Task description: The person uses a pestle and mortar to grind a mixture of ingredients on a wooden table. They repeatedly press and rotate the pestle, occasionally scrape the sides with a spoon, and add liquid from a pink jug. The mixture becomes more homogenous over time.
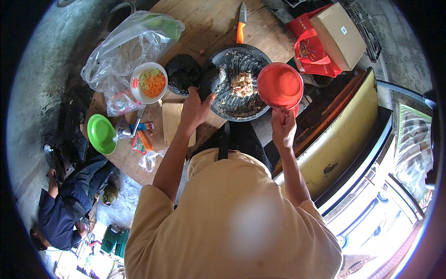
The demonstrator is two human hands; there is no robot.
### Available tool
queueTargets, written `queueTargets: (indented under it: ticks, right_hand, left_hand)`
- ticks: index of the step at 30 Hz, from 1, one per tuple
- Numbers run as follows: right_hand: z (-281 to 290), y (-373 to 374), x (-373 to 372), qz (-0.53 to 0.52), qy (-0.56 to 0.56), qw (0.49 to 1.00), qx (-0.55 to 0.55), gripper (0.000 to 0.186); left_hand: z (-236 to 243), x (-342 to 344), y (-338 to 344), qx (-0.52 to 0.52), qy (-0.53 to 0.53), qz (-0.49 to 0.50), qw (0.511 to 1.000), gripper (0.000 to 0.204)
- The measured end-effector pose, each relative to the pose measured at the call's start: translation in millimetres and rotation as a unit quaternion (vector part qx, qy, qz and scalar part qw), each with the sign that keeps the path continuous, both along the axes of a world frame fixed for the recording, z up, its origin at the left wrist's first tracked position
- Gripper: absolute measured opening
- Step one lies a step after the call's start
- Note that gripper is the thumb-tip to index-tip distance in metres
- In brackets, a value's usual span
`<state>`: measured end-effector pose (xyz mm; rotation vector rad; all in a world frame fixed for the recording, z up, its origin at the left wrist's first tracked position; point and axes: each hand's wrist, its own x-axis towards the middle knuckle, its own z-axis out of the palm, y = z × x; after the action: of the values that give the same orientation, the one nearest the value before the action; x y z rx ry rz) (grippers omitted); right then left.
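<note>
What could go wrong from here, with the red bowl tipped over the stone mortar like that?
1. The right hand pinches the red bowl only at its lower rim while it is tilted; it may slip onto the stone mortar.
2. The left hand rests on the mortar's rim, so anything dropped could strike it.
3. The orange-handled knife lies just beyond the mortar; a reach across might catch the blade.

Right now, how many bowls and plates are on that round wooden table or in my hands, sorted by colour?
Red: 1, the red bowl held by the right hand.
Dark grey: 1, the stone mortar dish with crushed paste, touched by the left hand.
White: 1, the white bowl of shredded vegetables.
Green: 1, the green plate.
Total: 4
</note>
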<state>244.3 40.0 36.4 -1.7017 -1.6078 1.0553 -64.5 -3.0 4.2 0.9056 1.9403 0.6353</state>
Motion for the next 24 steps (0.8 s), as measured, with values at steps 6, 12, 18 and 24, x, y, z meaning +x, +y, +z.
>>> queueTargets:
  ticks: [6, 12, 18, 24]
  right_hand:
    - [0, 0, -2, 0.003, -0.030, 1.000, -0.001, 0.025]
    - [-1, -11, 0, 0.007, -0.012, 1.000, 0.026, 0.020]
    - [4, -20, -2, -0.008, -0.030, 0.999, 0.004, 0.020]
    - [3, -20, -3, -0.007, -0.017, 1.000, 0.001, 0.018]
  left_hand:
    - [0, -3, 2, -0.019, -0.004, -0.010, 1.000, 0.069]
    - [-4, -5, 2, -0.004, 0.009, -0.022, 1.000, 0.070]
    - [-2, -7, 2, -0.014, -0.009, -0.026, 1.000, 0.069]
    - [0, -9, 2, 0.002, -0.023, -0.024, 0.999, 0.070]
